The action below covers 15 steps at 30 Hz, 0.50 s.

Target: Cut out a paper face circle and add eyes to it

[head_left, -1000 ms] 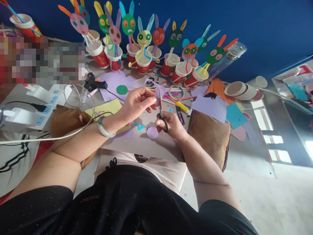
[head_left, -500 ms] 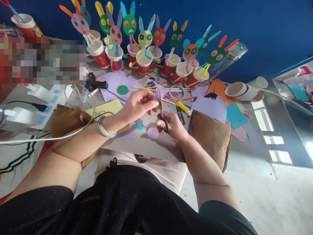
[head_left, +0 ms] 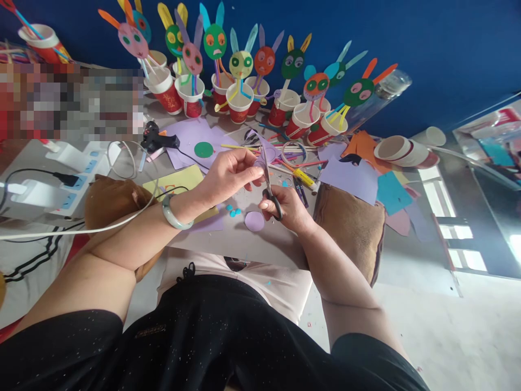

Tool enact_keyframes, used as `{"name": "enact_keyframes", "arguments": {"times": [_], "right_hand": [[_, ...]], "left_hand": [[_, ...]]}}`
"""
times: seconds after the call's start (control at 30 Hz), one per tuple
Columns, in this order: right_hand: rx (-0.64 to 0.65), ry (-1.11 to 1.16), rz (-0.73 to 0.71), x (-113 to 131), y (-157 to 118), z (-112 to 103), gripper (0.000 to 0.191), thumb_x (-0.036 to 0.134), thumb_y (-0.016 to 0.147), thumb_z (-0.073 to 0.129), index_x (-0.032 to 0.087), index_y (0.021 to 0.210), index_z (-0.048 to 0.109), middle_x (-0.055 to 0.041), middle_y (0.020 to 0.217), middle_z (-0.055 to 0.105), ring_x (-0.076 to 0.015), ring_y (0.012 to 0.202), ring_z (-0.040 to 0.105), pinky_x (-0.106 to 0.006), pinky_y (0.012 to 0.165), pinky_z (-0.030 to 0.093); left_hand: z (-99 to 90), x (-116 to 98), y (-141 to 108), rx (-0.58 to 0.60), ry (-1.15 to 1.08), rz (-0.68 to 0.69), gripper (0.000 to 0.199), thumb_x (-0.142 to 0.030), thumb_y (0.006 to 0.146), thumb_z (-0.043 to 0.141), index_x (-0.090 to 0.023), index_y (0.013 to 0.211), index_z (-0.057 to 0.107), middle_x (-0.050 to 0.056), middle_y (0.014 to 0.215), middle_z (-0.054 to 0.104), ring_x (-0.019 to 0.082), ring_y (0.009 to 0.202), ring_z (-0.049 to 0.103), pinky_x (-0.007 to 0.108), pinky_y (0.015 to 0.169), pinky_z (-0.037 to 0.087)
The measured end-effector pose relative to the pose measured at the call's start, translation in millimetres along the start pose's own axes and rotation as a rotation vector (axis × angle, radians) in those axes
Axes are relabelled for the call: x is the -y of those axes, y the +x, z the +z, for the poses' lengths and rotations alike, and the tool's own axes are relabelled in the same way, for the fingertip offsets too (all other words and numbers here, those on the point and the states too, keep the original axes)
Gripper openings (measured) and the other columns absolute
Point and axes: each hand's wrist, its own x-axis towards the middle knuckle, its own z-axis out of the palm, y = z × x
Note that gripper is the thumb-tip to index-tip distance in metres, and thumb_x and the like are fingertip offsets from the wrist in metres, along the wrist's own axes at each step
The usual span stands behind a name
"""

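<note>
Over the middle of the table, my left hand [head_left: 237, 169] pinches a small piece of purple paper [head_left: 269, 152] between thumb and fingers. My right hand [head_left: 287, 207] has its fingers in the handles of a pair of black-handled scissors [head_left: 267, 176], whose blades point away from me and lie against the paper's edge. Below the hands rests a cut purple paper circle [head_left: 254, 221]. To its left lie several small blue paper dots [head_left: 233, 210]. A yellow paper sheet [head_left: 179, 182] is partly hidden behind my left forearm.
Paper cups [head_left: 240, 103] holding rabbit-faced paper figures line the back. A green circle [head_left: 203, 149] lies on purple sheets. A yellow glue stick [head_left: 304, 178] is right of the scissors. A power strip [head_left: 83, 176] with cables sits left; a brown cushion [head_left: 350, 231] is under my right side.
The strip of purple paper by the scissor blades has shifted and tilted slightly. Both hands stay in nearly the same place.
</note>
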Motion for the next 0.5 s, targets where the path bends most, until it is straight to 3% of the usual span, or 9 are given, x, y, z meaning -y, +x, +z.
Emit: {"name": "enact_keyframes", "arguments": {"times": [0.23, 0.5], "right_hand": [[0.003, 0.004, 0.006, -0.5, -0.9, -0.9, 0.079, 0.097, 0.064, 0.075, 0.023, 0.065, 0.048, 0.0003, 0.050, 0.061, -0.0114, 0.048, 0.049, -0.027, 0.051, 0.035], [0.009, 0.007, -0.007, 0.4, 1.1, -0.3, 0.077, 0.094, 0.061, 0.079, 0.023, 0.065, 0.050, -0.0007, 0.052, 0.063, -0.0122, 0.050, 0.052, -0.027, 0.051, 0.036]], "left_hand": [[-0.5, 0.1, -0.3, -0.008, 0.020, 0.006, 0.023, -0.036, 0.084, 0.078, -0.020, 0.083, 0.061, 0.001, 0.075, 0.077, 0.015, 0.071, 0.077, 0.023, 0.058, 0.060], [-0.3, 1.8, 1.2, 0.014, 0.017, -0.007, 0.013, -0.026, 0.082, 0.073, -0.020, 0.081, 0.062, 0.000, 0.073, 0.075, 0.015, 0.071, 0.076, 0.023, 0.057, 0.059]]}}
